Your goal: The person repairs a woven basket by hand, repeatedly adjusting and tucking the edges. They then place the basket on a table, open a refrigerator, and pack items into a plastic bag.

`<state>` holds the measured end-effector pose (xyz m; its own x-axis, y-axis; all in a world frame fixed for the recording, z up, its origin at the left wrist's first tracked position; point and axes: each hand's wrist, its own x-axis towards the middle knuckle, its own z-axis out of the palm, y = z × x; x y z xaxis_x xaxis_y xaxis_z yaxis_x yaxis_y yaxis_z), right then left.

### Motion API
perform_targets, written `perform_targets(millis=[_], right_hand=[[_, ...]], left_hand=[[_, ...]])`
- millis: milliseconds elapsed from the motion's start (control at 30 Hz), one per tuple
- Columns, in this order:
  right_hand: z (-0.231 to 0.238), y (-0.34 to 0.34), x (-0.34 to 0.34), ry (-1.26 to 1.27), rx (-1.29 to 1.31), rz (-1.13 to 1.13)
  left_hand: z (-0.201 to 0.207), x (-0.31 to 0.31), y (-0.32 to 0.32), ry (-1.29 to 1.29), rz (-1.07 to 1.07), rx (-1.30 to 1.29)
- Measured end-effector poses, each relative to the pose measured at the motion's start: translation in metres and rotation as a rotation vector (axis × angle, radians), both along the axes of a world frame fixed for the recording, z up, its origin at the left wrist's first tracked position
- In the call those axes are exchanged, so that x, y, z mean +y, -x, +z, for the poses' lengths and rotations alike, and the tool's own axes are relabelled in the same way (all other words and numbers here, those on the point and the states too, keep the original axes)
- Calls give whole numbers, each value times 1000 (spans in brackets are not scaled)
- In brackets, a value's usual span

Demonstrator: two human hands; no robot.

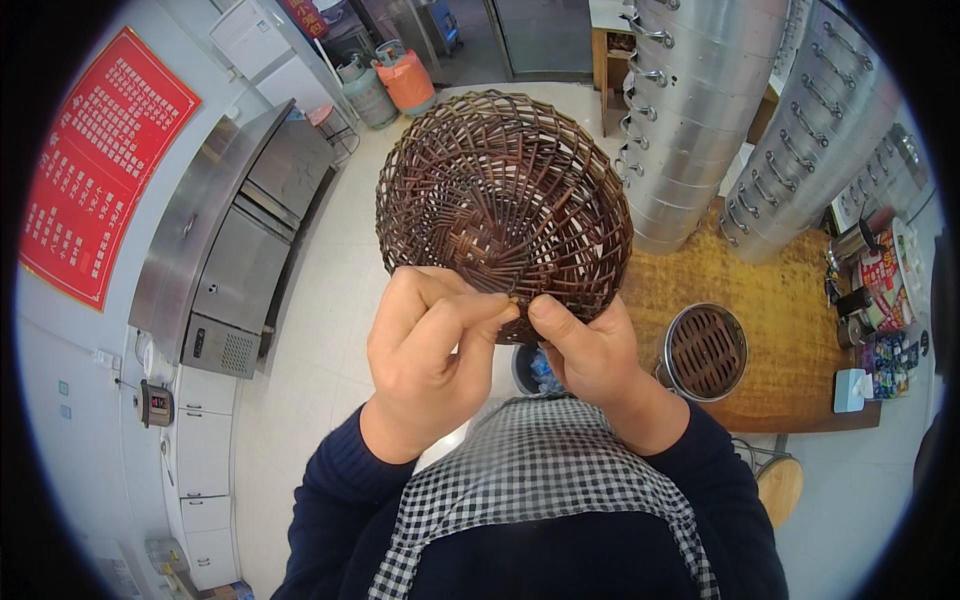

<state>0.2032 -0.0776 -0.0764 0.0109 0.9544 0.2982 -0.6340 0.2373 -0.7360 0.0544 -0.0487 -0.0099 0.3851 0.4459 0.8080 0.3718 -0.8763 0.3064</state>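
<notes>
Apron (545, 460), black-and-white checked, covers the chest on the body side of both hands, between two dark sleeves (345, 465). Basket (505, 215), brown, round and woven, is held in front of the chest, tilted so that its hollow faces the camera; its body extends away from the hands. Right hand (590, 355) is clamped on the near rim, thumb on top, remaining fingers mostly hidden behind the weave. Left hand (430, 350) pinches the same rim between thumb and forefinger, just beside the right thumb; the exact strand gripped is too small to make out. Bin (525, 370), containing blue material, stands below and between the hands, partly hidden. Table (790, 330), wooden, lies to the right of the right hand. Pot (705, 350), metal with a slotted brown top, stands on it near the right wrist. Two steamer stacks (690, 130), tall and silver, rise on its far side. Well left of the left hand are the steel counter (235, 250) and, nearer the body, a cooker (155, 403). Two cylinders (405, 80), grey and orange, stand beyond the hands, past the basket.
</notes>
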Motion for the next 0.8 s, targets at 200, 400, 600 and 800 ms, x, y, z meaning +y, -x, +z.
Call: perform_targets(millis=[200,400,600,800], right_hand=[[-1,0,0,5,20,32],[2,2,0,2,27,31],[2,2,-1,-11,12,26],[4,3,-3,-37,-10,13]], left_hand=[[0,4,6,31,-78,5],[1,2,9,71,-65,-50],[3,-1,8,36,-16,-24],[3,-3,7,-1,-33,7]])
